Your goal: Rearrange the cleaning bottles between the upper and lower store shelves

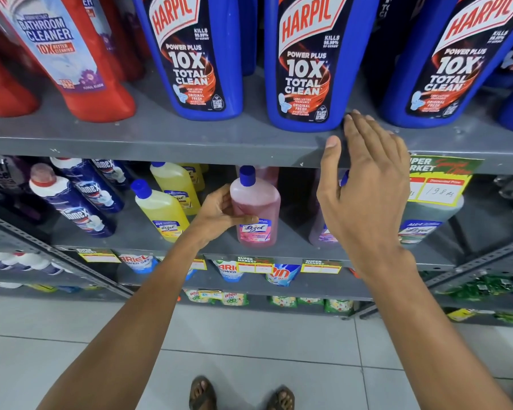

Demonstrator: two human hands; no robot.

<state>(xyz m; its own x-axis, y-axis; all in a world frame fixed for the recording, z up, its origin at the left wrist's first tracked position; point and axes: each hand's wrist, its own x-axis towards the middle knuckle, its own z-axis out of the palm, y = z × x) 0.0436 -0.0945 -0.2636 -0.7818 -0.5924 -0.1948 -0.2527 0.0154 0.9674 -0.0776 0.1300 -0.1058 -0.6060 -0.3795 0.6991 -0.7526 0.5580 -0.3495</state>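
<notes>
A pink Lizol bottle (256, 208) with a blue cap stands upright on the lower shelf (279, 253), and my left hand (219, 214) is wrapped around its left side. My right hand (365, 179) is open, fingers together, raised in front of the upper shelf (160, 143) edge with its fingertips near the base of the middle blue Harpic bottle (308, 60). Two more blue Harpic bottles (196, 54) (456, 60) stand on either side. A purple Lizol bottle (320, 229) is partly hidden behind my right hand.
Red bathroom cleaner bottles (71, 54) fill the upper shelf's left. Yellow Lizol bottles (160, 211) and dark blue Domex bottles (83, 208) stand left of the pink one; a green Lizol bottle (424, 223) sits right, under a price tag (439, 182). Detergent pouches (228, 269) lie below.
</notes>
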